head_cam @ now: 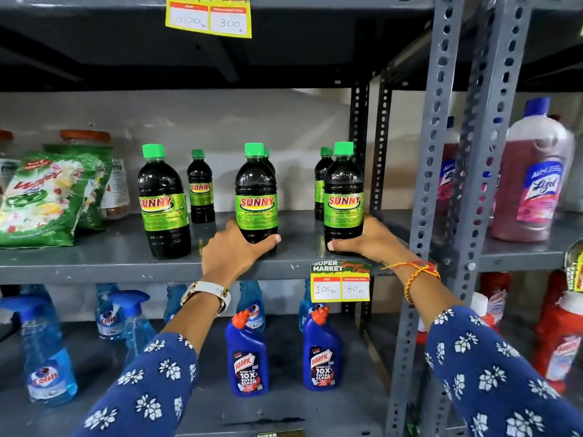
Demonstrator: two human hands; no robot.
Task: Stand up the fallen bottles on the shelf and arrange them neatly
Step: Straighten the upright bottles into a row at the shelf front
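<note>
Two hands each grasp an upright, green-capped dark bottle: left hand (235,252) the middle bottle (256,197), right hand (369,239) the rightmost bottle (344,197).

Grey shelf (94,263) carries upright Sunny bottles (164,203), detergent packets (41,200).

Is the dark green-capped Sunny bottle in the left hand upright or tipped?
Upright: the dark green-capped Sunny bottle stands base-down on the grey metal shelf, cap up, with the left hand wrapped around its base.
</note>
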